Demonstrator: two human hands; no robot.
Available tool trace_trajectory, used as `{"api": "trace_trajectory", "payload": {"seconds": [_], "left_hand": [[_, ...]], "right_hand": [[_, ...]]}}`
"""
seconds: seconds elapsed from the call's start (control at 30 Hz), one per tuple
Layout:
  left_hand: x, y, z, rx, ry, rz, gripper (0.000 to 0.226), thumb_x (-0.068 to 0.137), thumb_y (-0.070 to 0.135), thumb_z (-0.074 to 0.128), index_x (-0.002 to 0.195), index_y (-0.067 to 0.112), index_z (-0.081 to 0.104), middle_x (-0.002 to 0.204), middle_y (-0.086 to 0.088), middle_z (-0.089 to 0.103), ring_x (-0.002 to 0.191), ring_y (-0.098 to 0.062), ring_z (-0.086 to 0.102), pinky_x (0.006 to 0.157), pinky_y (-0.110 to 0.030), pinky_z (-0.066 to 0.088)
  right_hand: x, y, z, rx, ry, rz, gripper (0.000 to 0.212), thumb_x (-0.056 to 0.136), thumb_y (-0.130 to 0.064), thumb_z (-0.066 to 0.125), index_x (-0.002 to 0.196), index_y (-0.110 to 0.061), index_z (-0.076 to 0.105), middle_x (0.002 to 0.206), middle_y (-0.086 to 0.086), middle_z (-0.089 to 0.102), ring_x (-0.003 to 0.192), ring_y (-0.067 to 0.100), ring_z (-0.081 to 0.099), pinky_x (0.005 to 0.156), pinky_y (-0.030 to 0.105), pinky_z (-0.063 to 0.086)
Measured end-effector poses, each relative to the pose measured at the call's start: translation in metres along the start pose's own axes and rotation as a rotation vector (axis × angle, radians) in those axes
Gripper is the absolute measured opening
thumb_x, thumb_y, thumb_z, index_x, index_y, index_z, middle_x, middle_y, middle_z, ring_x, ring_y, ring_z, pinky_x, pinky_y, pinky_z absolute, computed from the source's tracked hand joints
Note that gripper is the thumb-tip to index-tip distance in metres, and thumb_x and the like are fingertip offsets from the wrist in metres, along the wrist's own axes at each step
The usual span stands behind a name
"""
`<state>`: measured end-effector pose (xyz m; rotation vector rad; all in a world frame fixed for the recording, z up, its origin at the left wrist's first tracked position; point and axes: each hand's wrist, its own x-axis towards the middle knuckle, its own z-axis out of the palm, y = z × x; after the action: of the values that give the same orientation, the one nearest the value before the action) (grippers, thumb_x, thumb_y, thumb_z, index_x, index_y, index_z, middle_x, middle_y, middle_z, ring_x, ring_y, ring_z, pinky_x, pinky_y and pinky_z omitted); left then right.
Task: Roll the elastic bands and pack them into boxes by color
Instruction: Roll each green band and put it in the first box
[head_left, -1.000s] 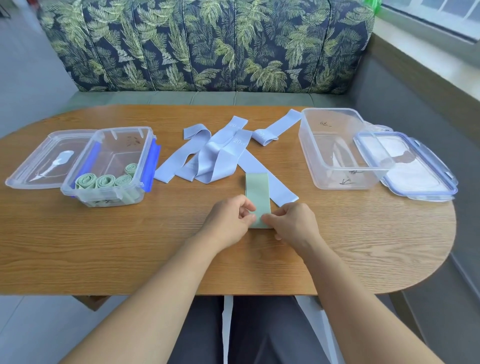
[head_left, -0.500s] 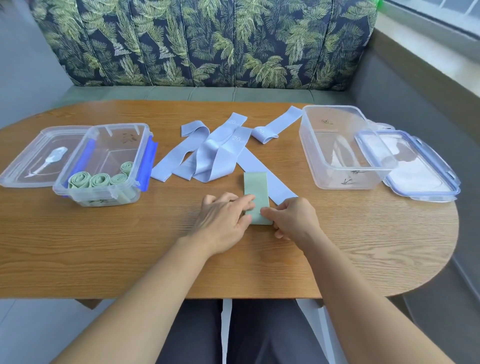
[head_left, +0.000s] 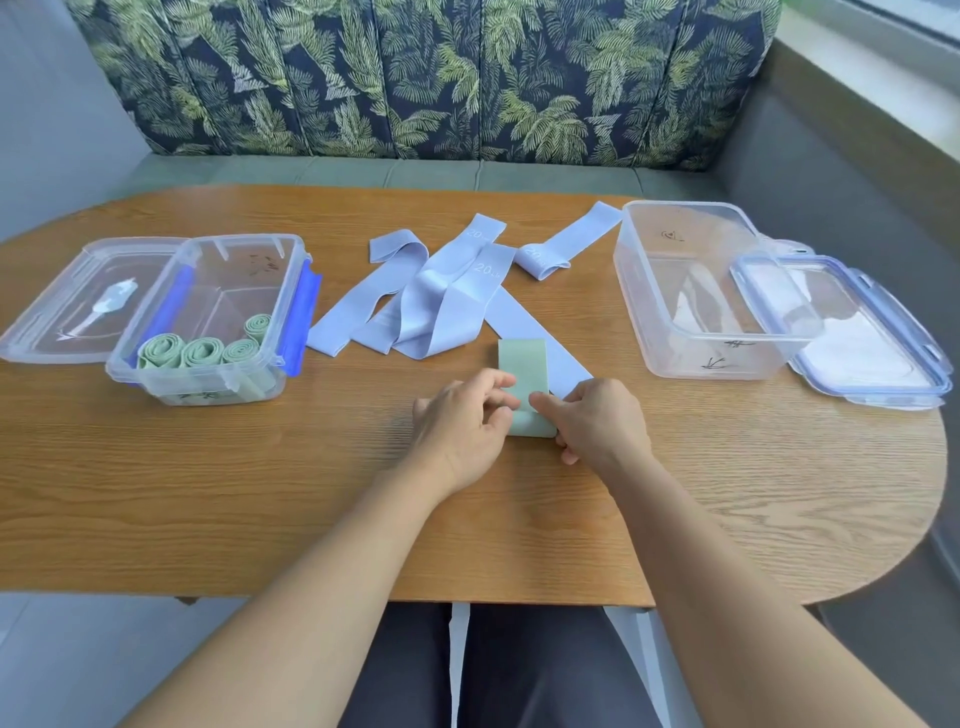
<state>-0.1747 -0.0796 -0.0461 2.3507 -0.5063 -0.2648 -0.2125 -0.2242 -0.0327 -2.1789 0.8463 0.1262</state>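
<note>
A person sits at a wooden bench (head_left: 208, 493). Both hands are on one green band (head_left: 522, 364) that lies near the middle of the bench. The left hand (head_left: 462, 421) holds the left side of the band's near end, with its fingers (head_left: 498, 382) curled over the edge. The right hand (head_left: 597, 421) holds the right side of the same end and pinches it between thumb and first finger. The near end looks a little folded over. The far end lies flat and rests partly on the tip of a blue band.

Just behind the green band is a loose pile of blue bands (head_left: 441, 306). They lie flat and cross over each other.

On the left stands a clear box (head_left: 244, 240) with blue clips on its sides. Four rolled green bands (head_left: 202, 351) sit inside it, along the near wall. The box's clear lid (head_left: 67, 306) lies flat on the bench, touching its left side.

On the right stands another clear box (head_left: 649, 291). No bands can be seen inside it. Its lid with a blue rim (head_left: 883, 353) lies on its right, with one corner up on the edge of the box.

Behind the bench is a seat with a leaf-print cushion (head_left: 415, 78).
</note>
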Motion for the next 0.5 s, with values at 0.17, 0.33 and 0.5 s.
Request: {"api": "trace_trajectory", "payload": {"seconds": [0.17, 0.33, 0.5], "left_hand": [[0.004, 0.003, 0.007, 0.003, 0.056, -0.045, 0.022, 0.095, 0.023, 0.047, 0.113, 0.033, 0.056, 0.107, 0.018, 0.067, 0.114, -0.007, 0.053, 0.096, -0.035, 0.029], [0.007, 0.009, 0.006, -0.020, 0.081, -0.102, 0.016, 0.094, 0.023, 0.052, 0.105, 0.029, 0.062, 0.103, 0.013, 0.068, 0.103, -0.012, 0.060, 0.099, -0.038, 0.041], [0.009, 0.014, 0.007, -0.041, 0.108, -0.141, 0.016, 0.093, 0.021, 0.054, 0.104, 0.023, 0.066, 0.099, 0.009, 0.068, 0.098, -0.015, 0.061, 0.088, -0.033, 0.049]], "right_hand": [[0.004, 0.001, 0.009, -0.074, 0.106, 0.005, 0.046, 0.087, -0.056, 0.058, 0.076, -0.012, 0.061, 0.073, 0.005, 0.070, 0.069, 0.026, 0.069, 0.062, 0.028, 0.048], [-0.001, 0.001, 0.015, -0.107, 0.221, -0.026, 0.052, 0.092, -0.056, 0.052, 0.064, -0.012, 0.048, 0.065, 0.001, 0.053, 0.069, 0.028, 0.055, 0.057, 0.029, 0.036], [-0.006, 0.016, 0.010, 0.153, 0.121, -0.057, 0.034, 0.079, -0.042, 0.065, 0.062, -0.013, 0.066, 0.067, 0.004, 0.070, 0.070, 0.026, 0.070, 0.074, 0.041, 0.058]]}}
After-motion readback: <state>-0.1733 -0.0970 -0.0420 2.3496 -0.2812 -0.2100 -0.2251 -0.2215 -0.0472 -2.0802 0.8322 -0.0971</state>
